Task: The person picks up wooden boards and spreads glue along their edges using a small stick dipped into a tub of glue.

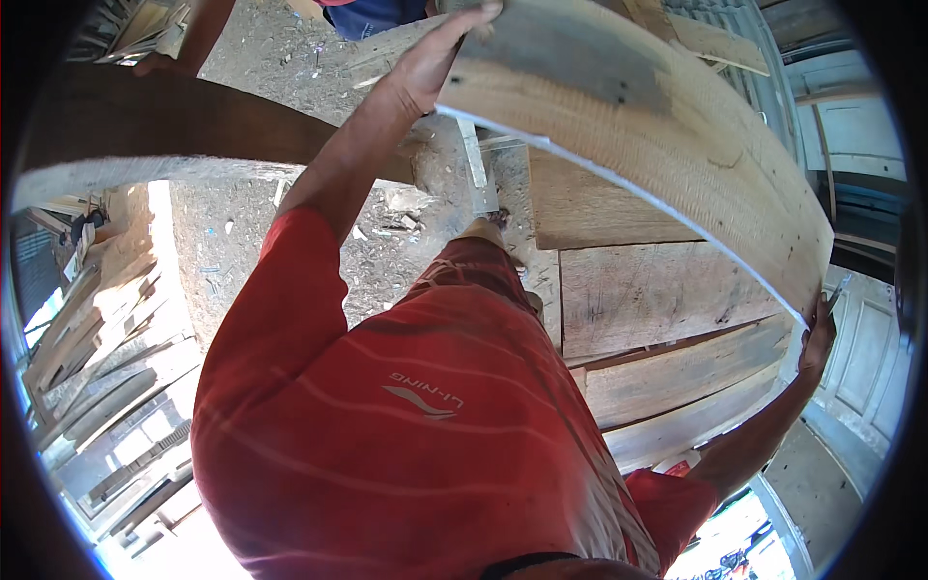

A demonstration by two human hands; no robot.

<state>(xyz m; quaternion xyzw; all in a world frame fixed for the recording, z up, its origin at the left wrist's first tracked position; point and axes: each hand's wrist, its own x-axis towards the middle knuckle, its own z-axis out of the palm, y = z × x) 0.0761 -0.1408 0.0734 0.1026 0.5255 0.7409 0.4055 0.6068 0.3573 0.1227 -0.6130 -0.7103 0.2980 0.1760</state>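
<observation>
Wide plank (628, 135) is up off the floor, gripped at both ends, in front of the torso and to the person's right. Runs slantwise: one end top centre, the other lower right. Bow in it may be partly fisheye. Face is pale wood with a grey patch toward the left-hand end and a few dark spots; the long edge nearest the torso catches light.

Left hand (435, 63): arm stretched out, fingers closed over the plank's left end, tips hooked on the upper corner. Right hand (819, 340): at the opposite end, fingers folded round the corner; it's in shade, so I can't make out each finger.

Below the plank in view: several rough boards (667, 295) lying side by side with dark gaps between, partly covered by it. Narrow pale strip (472, 153) just left of those.

Upper left: co-worker's hand (158, 64) on the top edge of a dark board (184, 121). The person's left forearm crosses in front of that board near its right end. Blue shorts (377, 17) on someone at the top edge.

Around: dirt floor (246, 256) littered with chips, scrap wood pile (111, 387) along the left, panelled door (875, 362) far right. Wearer has a red shirt (416, 454) on.
</observation>
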